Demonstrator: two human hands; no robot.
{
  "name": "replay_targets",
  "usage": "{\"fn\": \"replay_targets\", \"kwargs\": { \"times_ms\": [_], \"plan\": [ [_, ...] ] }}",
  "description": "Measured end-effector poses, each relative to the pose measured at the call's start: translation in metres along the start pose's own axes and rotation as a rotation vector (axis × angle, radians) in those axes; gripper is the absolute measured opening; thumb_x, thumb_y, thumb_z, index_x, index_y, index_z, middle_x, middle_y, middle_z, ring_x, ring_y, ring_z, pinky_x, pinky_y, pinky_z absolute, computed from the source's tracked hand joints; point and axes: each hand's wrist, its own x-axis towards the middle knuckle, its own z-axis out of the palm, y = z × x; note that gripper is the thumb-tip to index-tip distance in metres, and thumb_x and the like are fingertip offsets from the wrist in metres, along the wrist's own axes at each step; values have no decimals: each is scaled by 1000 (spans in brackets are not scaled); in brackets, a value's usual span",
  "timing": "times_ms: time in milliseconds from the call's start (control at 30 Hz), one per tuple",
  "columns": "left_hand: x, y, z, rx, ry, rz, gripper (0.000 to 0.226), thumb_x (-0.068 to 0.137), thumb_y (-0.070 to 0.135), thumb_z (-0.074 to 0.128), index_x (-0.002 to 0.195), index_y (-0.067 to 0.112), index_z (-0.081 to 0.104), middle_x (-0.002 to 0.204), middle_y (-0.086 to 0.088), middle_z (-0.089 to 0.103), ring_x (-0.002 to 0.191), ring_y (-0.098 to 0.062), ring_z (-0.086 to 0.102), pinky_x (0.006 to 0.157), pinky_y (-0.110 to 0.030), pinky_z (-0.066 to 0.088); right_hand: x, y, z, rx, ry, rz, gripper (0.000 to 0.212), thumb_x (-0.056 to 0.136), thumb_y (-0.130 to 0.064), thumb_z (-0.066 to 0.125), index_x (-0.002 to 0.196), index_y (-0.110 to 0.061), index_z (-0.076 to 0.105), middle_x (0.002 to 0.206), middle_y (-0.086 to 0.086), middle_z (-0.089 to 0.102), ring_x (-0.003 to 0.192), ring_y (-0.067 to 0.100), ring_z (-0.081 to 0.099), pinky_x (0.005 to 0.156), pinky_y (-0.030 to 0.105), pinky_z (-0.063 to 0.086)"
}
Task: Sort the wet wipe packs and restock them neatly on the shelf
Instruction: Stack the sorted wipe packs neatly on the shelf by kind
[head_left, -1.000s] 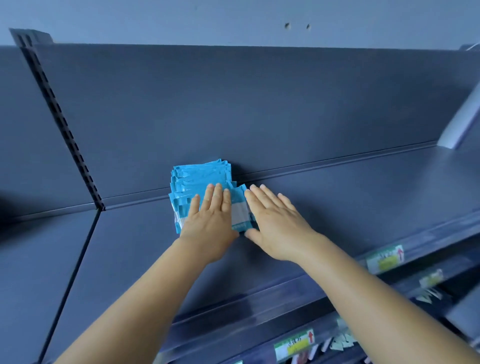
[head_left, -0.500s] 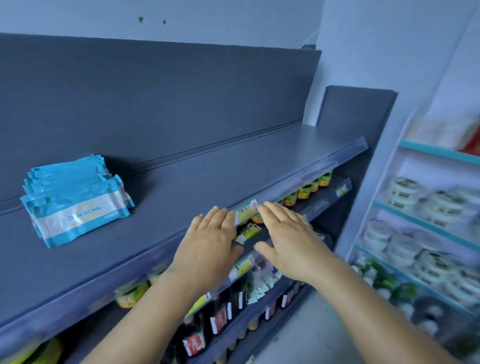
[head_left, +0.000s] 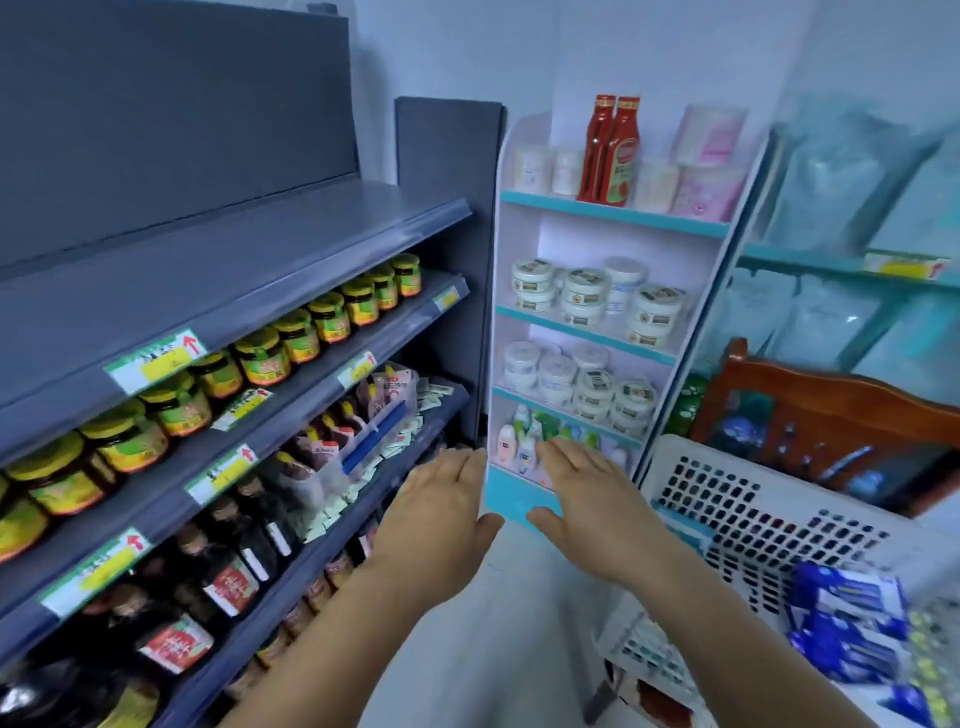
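Wipe packs (head_left: 847, 618) are lying heaped at the lower right, inside a white perforated basket (head_left: 737, 514); they are dark blue with white label panels, flat and soft-sided, overlapping one another at loose angles, though motion blur is hiding their print. Both hands are hanging in the air in front of the chest, backs up, neither touching anything. The left hand (head_left: 441, 525) is spreading flat with fingers straight and together, thumb out to the side, holding nothing. The right hand (head_left: 587, 509) is doing the same just beside it, fingers extended toward the basket's near rim, empty as well. To the left, a grey shelf (head_left: 249, 270) is running away from the viewer with its top board bare in this view, price tags (head_left: 156, 358) sitting on its front edge. Below it, yellow-lidded jars (head_left: 291, 343) are standing in a row, and dark bottles (head_left: 228, 566) are filling the lower tiers. Farther back, a narrow white rack (head_left: 613, 213) with turquoise edges is carrying white tubs (head_left: 587, 296) and, on top, two red sauce bottles (head_left: 610, 150). Behind the basket, a brown wooden chair back (head_left: 831, 384) is showing.
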Motion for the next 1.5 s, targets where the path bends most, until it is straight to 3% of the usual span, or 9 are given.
{"fn": "replay_targets", "kwargs": {
  "times_ms": [133,267,467,667,900,1233,1500],
  "plan": [
    [16,54,35,-17,-75,76,66,98,43,39,152,19,9,157,5,18,142,-16,17,116,-27,12,-31,62,12,25,-41,141,72,96,-45,43,153,-19,6,160,-1,9,146,17,11,119,33,8],
    [38,98,66,-23,-139,177,62,97,42,43,149,18,19,151,3,29,136,-16,27,112,-27,21,-52,115,23,51,-36,265,72,97,-45,43,153,-18,8,160,-1,10,146,17,11,121,34,7],
    [88,148,115,-68,-233,283,57,97,38,45,146,20,23,150,4,31,136,-15,28,112,-27,22,-66,189,44,77,-45,437,72,97,-44,45,153,-18,8,160,-1,10,147,17,9,121,34,8],
    [158,176,185,-93,-322,304,53,95,42,49,141,25,30,142,6,41,128,-13,39,108,-29,33,-40,256,67,104,-55,559,68,95,-44,48,149,-17,17,155,0,22,143,18,18,118,34,13],
    [219,192,254,-59,-479,348,58,98,33,42,149,16,19,151,-1,30,135,-19,30,111,-30,26,-4,311,100,167,-175,624,65,97,-38,45,150,-15,14,158,2,16,145,18,13,118,34,11],
    [241,211,344,-39,-628,211,67,98,32,45,151,12,9,155,-4,23,140,-21,25,114,-32,22,16,384,161,277,-291,600,58,97,-30,46,148,-16,22,155,0,25,143,17,20,116,33,17],
    [251,233,417,-35,-673,-124,66,95,24,50,150,13,15,153,-4,26,139,-22,29,111,-36,32,38,449,224,315,-458,432,61,98,-28,44,150,-14,16,157,3,20,143,19,20,116,33,19]
  ]
}}
